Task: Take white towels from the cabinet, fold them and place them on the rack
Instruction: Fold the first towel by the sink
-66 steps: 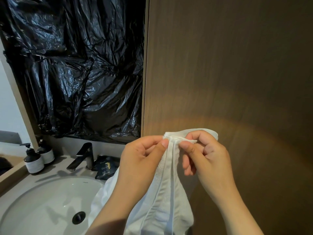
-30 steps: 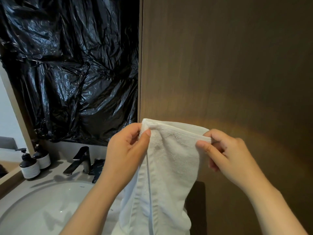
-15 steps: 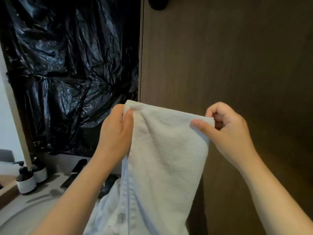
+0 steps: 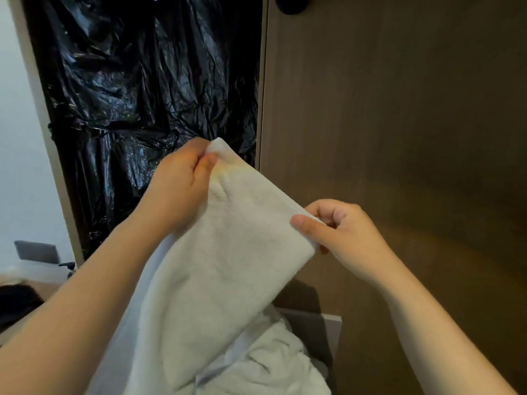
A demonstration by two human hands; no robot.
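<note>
A white towel (image 4: 228, 258) hangs stretched between both hands in front of me. My left hand (image 4: 176, 189) pinches its upper left corner, raised high. My right hand (image 4: 345, 232) pinches the other top corner, lower and to the right, so the top edge slopes down to the right. The rest of the towel drops down and bunches at the bottom of the view (image 4: 271, 363). No rack is in view.
A tall brown wooden cabinet panel (image 4: 399, 124) fills the right side, with a dark round knob (image 4: 292, 4) at its top edge. Crumpled black plastic sheeting (image 4: 142, 89) covers the area at left. A countertop edge (image 4: 25, 280) shows at lower left.
Both hands drew apart along the towel's top edge and spread it. The left hand rose while the right dropped, tilting the edge. The view lifted, so sink and bottles left the frame.
</note>
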